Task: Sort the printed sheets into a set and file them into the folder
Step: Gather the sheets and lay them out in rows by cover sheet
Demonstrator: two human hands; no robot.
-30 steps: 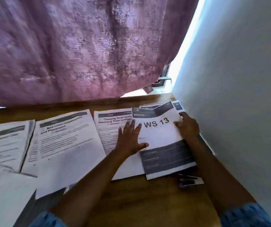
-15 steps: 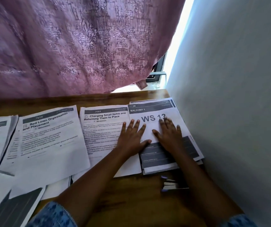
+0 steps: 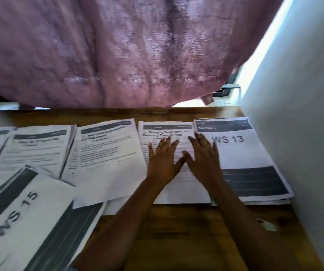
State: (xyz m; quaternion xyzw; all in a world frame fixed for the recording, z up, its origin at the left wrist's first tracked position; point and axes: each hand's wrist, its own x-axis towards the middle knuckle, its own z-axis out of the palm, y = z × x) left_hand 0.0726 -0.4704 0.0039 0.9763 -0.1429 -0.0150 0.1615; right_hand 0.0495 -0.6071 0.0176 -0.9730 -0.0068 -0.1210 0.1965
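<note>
WS 15 sheet (image 3: 20, 218): front-left of table (image 3: 176, 241), tilted.
Bed Linen sheet (image 3: 108, 153): left of centre.
Left hand (image 3: 162, 165): flat, fingers spread, pressing Charging Small Items sheet (image 3: 167, 132).
Right hand (image 3: 204, 159): flat, spread, same sheet.
WS 13 stack (image 3: 245, 153): far-right corner, beside wall (image 3: 304, 133).

The bare left hand (image 3: 162, 163) lies palm down with straight fingers spread forward, and the bare right hand (image 3: 205, 159) lies likewise just beside it. Their thumbs (image 3: 179, 163) meet at the tips, and both bare forearms (image 3: 118, 222) reach up from the lower edge, converging toward the wrists.
</note>
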